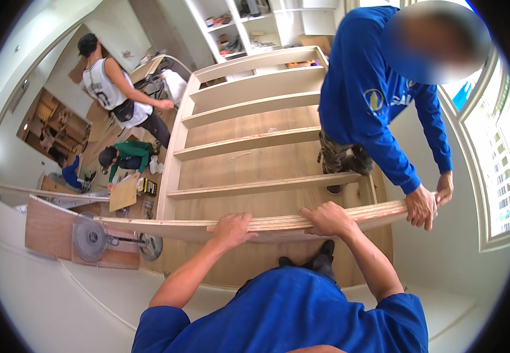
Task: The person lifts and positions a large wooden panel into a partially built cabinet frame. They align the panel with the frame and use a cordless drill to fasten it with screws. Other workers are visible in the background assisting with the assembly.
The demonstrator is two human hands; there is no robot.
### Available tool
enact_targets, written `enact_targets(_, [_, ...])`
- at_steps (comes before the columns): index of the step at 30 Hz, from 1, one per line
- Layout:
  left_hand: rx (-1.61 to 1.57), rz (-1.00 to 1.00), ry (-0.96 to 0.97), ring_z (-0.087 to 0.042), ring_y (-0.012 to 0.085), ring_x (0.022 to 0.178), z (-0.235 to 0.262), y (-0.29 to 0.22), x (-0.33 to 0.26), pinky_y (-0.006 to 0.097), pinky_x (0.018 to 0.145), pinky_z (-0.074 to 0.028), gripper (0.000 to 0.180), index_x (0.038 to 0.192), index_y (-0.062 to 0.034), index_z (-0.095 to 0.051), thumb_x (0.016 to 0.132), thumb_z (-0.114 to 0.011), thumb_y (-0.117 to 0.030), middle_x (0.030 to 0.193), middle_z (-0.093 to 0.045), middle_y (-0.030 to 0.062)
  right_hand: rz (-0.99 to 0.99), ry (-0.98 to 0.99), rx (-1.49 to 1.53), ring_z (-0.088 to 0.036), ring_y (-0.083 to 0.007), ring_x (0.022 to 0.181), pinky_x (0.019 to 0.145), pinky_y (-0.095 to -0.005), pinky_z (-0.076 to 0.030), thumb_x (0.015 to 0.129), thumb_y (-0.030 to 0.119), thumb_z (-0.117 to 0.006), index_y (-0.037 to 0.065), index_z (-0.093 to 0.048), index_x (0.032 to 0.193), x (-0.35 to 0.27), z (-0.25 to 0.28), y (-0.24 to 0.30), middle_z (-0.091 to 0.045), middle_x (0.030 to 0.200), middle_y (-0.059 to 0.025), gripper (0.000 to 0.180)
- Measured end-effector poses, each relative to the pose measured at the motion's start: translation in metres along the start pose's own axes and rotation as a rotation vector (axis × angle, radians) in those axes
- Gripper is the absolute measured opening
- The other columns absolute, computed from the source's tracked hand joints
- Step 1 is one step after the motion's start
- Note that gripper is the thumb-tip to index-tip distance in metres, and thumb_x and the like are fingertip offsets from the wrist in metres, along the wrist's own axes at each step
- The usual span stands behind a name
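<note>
A large wooden frame point(248, 140) with several crosspieces stands in front of me. Along its near side runs a thick plywood board point(278, 223), its layered edge facing up. My left hand point(232, 230) is closed over that edge near the middle. Farther right, my right hand point(329, 219) grips the same edge, its fingers bent over the top. A co-worker in a blue sweatshirt point(358, 88) leans in at the right, with both hands point(422, 206) on the board's right end. My fingertips are partly hidden by the board.
A person in a white jersey point(103, 87) stands left of the frame; another in green point(130, 156) crouches beside a small panel point(123, 194). A grey disc point(89, 237) on a pole lies by reddish panels point(46, 229). White shelves point(259, 26) stand behind; a window point(495, 159) is at right.
</note>
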State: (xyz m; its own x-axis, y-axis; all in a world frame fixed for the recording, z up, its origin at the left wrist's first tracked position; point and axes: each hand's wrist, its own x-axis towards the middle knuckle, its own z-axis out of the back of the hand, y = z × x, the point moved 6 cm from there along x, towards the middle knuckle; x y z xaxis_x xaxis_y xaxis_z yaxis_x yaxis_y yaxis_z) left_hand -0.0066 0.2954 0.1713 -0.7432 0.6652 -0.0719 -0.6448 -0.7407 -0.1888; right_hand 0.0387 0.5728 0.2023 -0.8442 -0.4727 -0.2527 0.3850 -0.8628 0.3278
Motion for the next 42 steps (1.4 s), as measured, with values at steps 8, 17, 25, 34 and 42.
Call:
enact_targets(8, [0.001,-0.002,-0.046,-0.072,0.0365,0.095,0.005,-0.006,-0.001,0.049,0.081,-0.057,0.052,0.099,-0.0084,-0.058,0.082,-0.09,-0.045,0.093,-0.073,0.0129,0.052,-0.098,-0.031,-0.076,-0.0412,0.085,0.075,-0.0542,-0.057,0.088,0.04,-0.083,0.01,-0.063,0.12,0.002,-0.01,-0.005,-0.076,0.084,-0.0181,0.048])
enact_targets(17, [-0.006,0.03,0.001,-0.073,0.0358,0.093,0.003,-0.004,0.0,0.049,0.08,-0.058,0.05,0.103,-0.0089,-0.059,0.082,-0.091,-0.04,0.094,-0.073,0.0125,0.063,-0.112,-0.043,-0.075,-0.0414,0.085,0.076,-0.0531,-0.058,0.088,0.038,-0.083,0.011,-0.063,0.125,0.005,-0.017,-0.008,-0.076,0.085,-0.0169,0.05])
enact_targets(25, [-0.073,-0.01,-0.047,-0.072,0.0377,0.097,0.008,0.0,-0.004,0.05,0.082,-0.057,0.05,0.103,-0.0091,-0.059,0.083,-0.089,-0.043,0.094,-0.072,0.013,0.072,-0.14,-0.017,-0.075,-0.0417,0.086,0.077,-0.0528,-0.058,0.088,0.043,-0.083,0.01,-0.064,0.126,0.011,-0.017,-0.006,-0.076,0.085,-0.0169,0.054])
enact_targets(34, [-0.078,0.046,-0.002,-0.072,0.04,0.106,0.009,0.024,-0.015,0.051,0.09,-0.057,0.049,0.108,-0.0072,-0.063,0.083,-0.09,-0.04,0.105,-0.074,0.0169,-0.018,-0.052,-0.098,-0.074,-0.0444,0.088,0.076,-0.0545,-0.057,0.087,0.041,-0.086,0.011,-0.065,0.13,0.024,-0.014,0.02,-0.077,0.093,-0.0203,0.056])
enact_targets(42, [-0.085,-0.004,-0.03,-0.074,0.0367,0.102,0.008,0.027,-0.014,0.048,0.088,-0.059,0.048,0.108,-0.0076,-0.063,0.081,-0.091,-0.037,0.103,-0.074,0.0141,0.012,-0.062,-0.033,-0.072,-0.0463,0.093,0.08,-0.0551,-0.056,0.086,0.035,-0.087,0.008,-0.063,0.127,0.028,-0.011,0.021,-0.077,0.103,-0.0207,0.054])
